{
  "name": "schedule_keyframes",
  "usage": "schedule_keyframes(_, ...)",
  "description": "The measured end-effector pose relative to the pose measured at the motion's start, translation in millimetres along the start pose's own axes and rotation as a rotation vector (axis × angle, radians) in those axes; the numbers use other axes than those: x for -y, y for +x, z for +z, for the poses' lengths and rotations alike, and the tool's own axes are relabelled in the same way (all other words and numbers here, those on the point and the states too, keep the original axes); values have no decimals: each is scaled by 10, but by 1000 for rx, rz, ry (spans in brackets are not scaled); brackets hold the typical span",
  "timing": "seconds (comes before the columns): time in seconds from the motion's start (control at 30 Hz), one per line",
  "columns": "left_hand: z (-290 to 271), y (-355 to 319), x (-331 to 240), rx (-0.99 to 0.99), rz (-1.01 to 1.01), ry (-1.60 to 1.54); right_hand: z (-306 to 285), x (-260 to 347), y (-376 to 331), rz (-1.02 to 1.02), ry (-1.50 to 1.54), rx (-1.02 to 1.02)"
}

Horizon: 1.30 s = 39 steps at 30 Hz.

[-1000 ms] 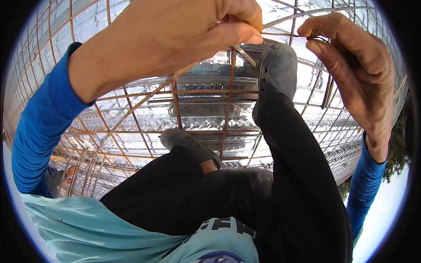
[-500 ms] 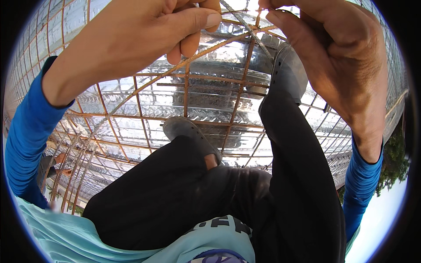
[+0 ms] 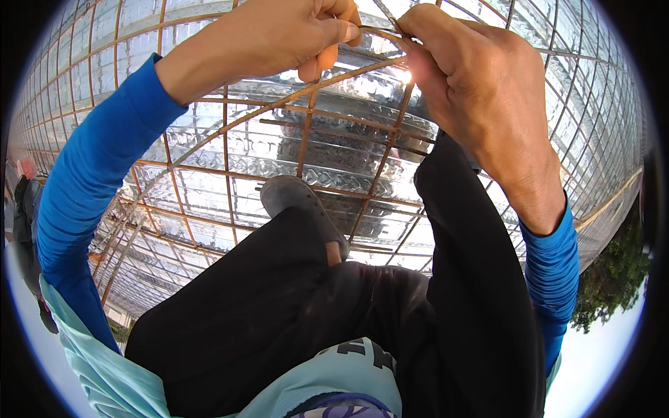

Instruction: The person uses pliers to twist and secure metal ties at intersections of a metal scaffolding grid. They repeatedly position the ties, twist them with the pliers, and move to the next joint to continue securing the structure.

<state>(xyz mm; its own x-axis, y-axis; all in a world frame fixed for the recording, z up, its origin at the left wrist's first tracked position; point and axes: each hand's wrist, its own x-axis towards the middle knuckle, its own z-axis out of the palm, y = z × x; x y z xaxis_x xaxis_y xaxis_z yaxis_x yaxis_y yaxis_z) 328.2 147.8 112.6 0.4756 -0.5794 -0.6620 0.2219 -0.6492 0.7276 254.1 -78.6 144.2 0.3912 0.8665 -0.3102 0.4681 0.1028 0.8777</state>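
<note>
blk ltrs [image 3: 382, 357] on teal shirt [image 3: 317, 380], partly hidden

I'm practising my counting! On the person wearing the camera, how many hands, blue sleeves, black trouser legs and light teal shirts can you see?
Hands: 2 (left hand, right hand)
Blue sleeves: 2 (left sleeve, right sleeve)
Black trouser legs: 2 (left leg, right leg)
Light teal shirt: 1
Total: 7

Decking [image 3: 205, 188]: silvery, ribbed, reflective, darker in patches near the middle. Over it, grid [image 3: 306, 129]: rust-brown bars, crossing in open four-sided cells. Across the grid, diagonal bar [image 3: 279, 102]: one, rust-brown, greyer toward lower left. On the grid, left of centre, shoe [image 3: 284, 195]: one, grey, worn, small holes along side.
</note>
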Motion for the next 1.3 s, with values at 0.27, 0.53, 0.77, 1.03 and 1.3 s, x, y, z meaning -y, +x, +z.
schedule_keyframes(0.27, -28, 169, 519, -270, 344, 372, 70, 348, 50, 263, 4, -181)
schedule_keyframes(0.53, -224, 150, 614, -96, 333, -55, 383, 225, 190, 191, -275, -326)
schedule_keyframes(0.77, -153, 374, 1070, -325, 726, 712, 311, 75, 569, 558, 1214, -99)
schedule_keyframes(1.03, 24, 65, 1237, -236, 116, 617, 105, 501, 621, 677, 1261, 182)
schedule_keyframes(1.3, 473, 143, 1566, -335, 78, 424, 119, 611, 728, 614, 1203, 340)
